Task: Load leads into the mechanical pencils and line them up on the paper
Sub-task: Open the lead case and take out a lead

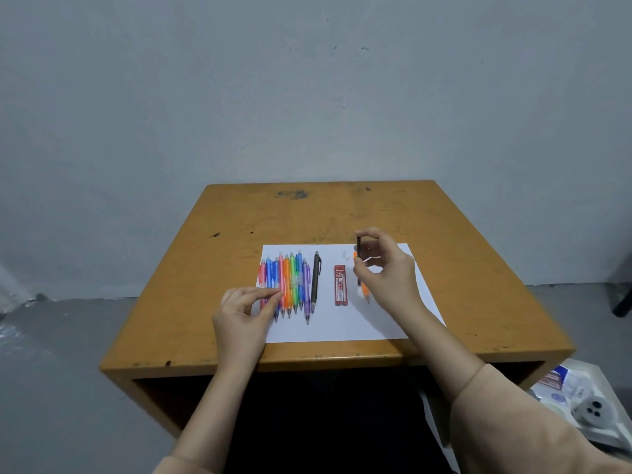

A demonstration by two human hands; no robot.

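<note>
A worn yellow-brown table (pixel 444 268) stands against a grey wall (pixel 307 97), and a white paper (pixel 342 326) lies on it. The left hand (pixel 244 313) pinches what looks like a thin lead (pixel 290 288), hard to make out, over the row of coloured pencils (pixel 290 278) on the left part of the paper. The right hand (pixel 384 268) holds a slim dark tube (pixel 358 241) upright between thumb and fingers. This hand partly hides an orange pencil (pixel 366 292); whether it grips it too, I cannot tell. A black pencil (pixel 315 278) and a red lead case (pixel 340 285) lie between the hands.
</note>
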